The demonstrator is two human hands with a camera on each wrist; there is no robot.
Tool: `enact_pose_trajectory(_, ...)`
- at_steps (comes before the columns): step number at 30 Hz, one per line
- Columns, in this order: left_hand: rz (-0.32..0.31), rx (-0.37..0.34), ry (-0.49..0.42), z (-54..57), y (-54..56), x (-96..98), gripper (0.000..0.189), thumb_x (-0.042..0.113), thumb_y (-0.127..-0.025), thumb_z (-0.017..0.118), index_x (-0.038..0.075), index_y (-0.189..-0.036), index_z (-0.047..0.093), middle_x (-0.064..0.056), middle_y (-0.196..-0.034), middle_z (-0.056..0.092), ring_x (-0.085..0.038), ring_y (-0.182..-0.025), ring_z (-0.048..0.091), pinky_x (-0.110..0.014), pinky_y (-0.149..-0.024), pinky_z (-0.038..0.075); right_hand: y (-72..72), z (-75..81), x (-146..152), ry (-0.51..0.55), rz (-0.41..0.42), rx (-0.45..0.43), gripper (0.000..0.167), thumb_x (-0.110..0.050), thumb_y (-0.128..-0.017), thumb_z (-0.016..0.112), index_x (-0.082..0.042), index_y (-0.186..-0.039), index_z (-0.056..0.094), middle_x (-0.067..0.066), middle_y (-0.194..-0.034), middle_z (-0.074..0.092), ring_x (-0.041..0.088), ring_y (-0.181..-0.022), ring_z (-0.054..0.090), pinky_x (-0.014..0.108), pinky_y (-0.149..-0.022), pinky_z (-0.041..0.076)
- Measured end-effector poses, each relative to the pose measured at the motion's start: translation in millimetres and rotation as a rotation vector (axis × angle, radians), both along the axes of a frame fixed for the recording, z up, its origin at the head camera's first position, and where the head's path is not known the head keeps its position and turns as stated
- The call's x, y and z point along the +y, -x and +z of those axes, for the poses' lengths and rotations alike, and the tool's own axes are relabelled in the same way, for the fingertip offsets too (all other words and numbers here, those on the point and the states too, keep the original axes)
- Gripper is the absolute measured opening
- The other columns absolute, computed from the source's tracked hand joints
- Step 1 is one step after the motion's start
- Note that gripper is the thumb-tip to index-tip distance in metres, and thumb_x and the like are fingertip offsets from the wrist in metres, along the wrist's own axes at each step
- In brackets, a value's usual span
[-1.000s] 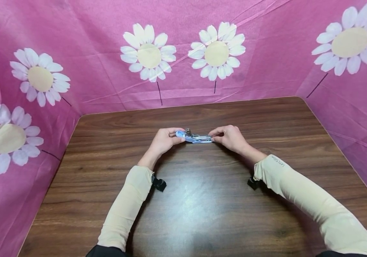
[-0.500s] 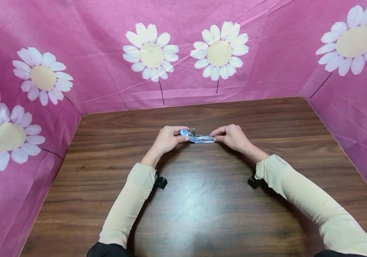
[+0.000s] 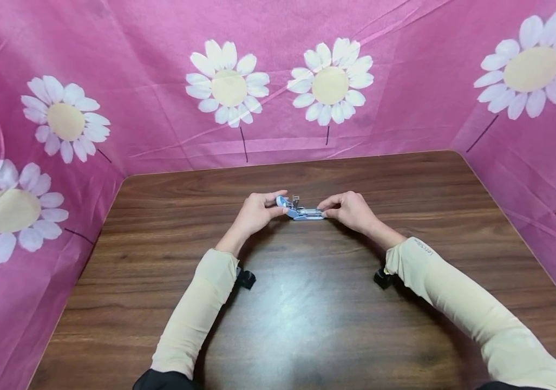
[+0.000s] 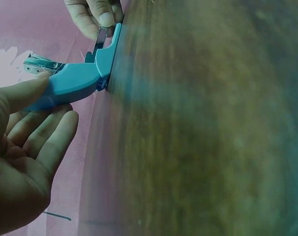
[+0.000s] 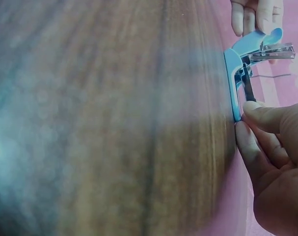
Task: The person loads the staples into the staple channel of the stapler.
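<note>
A light blue stapler (image 3: 308,218) stands folded open near the far middle of the table, its base along the wood. My left hand (image 3: 253,214) pinches the raised blue top cover (image 4: 72,81) between thumb and fingers, from the left. Out of that cover sticks a shiny metal part (image 5: 276,53). From the other side, my right hand (image 3: 353,210) pinches the right end of the stapler, thumb on the dark metal strip (image 5: 248,86) above the base. The fingertips of the right hand sit right at the table surface in the right wrist view.
The brown wood-grain table (image 3: 278,325) extends all round the hands. Behind it and at both sides hangs a pink cloth (image 3: 151,81) printed with white daisies. A black wrist camera (image 3: 246,279) sits under the left cuff, another black camera (image 3: 382,278) under the right.
My left hand has shifted slightly right and tipped the stapler's top cover up more steeply; the metal part stands more upright. My right hand keeps its pinch at the right end.
</note>
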State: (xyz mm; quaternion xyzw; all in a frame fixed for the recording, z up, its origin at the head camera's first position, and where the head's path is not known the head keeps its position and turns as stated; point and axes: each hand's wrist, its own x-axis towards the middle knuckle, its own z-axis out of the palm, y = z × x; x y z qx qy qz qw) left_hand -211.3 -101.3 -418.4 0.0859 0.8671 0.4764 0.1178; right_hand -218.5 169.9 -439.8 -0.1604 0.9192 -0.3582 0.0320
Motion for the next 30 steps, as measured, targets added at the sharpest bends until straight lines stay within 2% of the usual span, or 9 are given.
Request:
enact_pose_trajectory(3,-0.004,0.001,-0.024,-0.4,1.2,2.2,0.049,0.027,-0.091,0.077,0.023,-0.138,0.064,0.000,-0.126,0.072,-0.014,-0.122,0.061,-0.039,-0.104,0.048,0.2,0.9,0.3,0.001,-0.003,-0.013,0.015,-0.018,-0.084,0.082,-0.019,-0.099,0.082,-0.001,-0.095,0.081,0.020,-0.100,0.073,0.041,-0.090,0.053)
enact_pose_trajectory(5,-0.013,0.009,-0.035,0.1,1.8,4.6,0.048,0.026,-0.091,0.078,0.022,-0.137,0.065,0.000,-0.126,0.072,-0.015,-0.122,0.061,-0.041,-0.106,0.047,0.2,1.4,0.8,0.000,-0.007,-0.017,0.015,-0.018,-0.084,0.082,-0.019,-0.099,0.082,-0.001,-0.095,0.081,0.020,-0.099,0.072,0.040,-0.088,0.053)
enact_pose_trajectory(10,-0.036,0.016,-0.015,4.1,4.6,11.0,0.046,0.027,-0.091,0.077,0.023,-0.136,0.067,0.002,-0.128,0.071,-0.016,-0.102,0.058,-0.034,-0.093,0.046,0.8,2.7,0.8,0.008,-0.007,-0.028,0.015,-0.017,-0.085,0.081,-0.019,-0.099,0.082,-0.002,-0.094,0.081,0.018,-0.097,0.071,0.036,-0.085,0.051)
enact_pose_trajectory(17,-0.034,0.021,0.085,3.6,5.7,23.6,0.045,0.039,-0.090,0.078,0.025,-0.131,0.069,0.001,-0.127,0.071,-0.009,-0.106,0.061,-0.032,-0.094,0.051,0.8,1.5,0.8,0.018,-0.002,-0.033,0.014,-0.016,-0.085,0.081,-0.018,-0.099,0.081,-0.001,-0.093,0.080,0.017,-0.094,0.069,0.033,-0.083,0.049)
enact_pose_trajectory(21,-0.057,0.009,0.095,3.2,5.0,28.4,0.045,0.038,-0.091,0.077,0.024,-0.133,0.068,0.000,-0.129,0.071,-0.010,-0.106,0.061,-0.030,-0.090,0.050,0.6,0.0,0.5,0.018,0.004,-0.037,0.014,-0.017,-0.086,0.081,-0.018,-0.099,0.081,-0.001,-0.095,0.080,0.017,-0.096,0.069,0.034,-0.084,0.050)
enact_pose_trajectory(26,-0.106,0.053,0.128,3.0,5.9,31.8,0.045,0.034,-0.092,0.076,0.022,-0.135,0.067,0.000,-0.130,0.070,-0.008,-0.108,0.060,-0.028,-0.092,0.049,-1.3,-0.6,2.5,0.015,-0.018,-0.029,0.015,-0.017,-0.084,0.082,-0.019,-0.099,0.082,0.002,-0.099,0.080,0.019,-0.100,0.070,0.038,-0.087,0.051)
enact_pose_trajectory(30,-0.100,0.026,0.138,0.6,5.0,30.5,0.044,0.034,-0.092,0.076,0.024,-0.134,0.067,0.000,-0.117,0.076,-0.007,-0.086,0.062,-0.024,-0.078,0.050,-2.0,-0.8,1.8,0.023,-0.011,-0.041,0.014,-0.018,-0.085,0.082,-0.019,-0.099,0.082,0.002,-0.100,0.080,0.019,-0.100,0.070,0.037,-0.087,0.051)
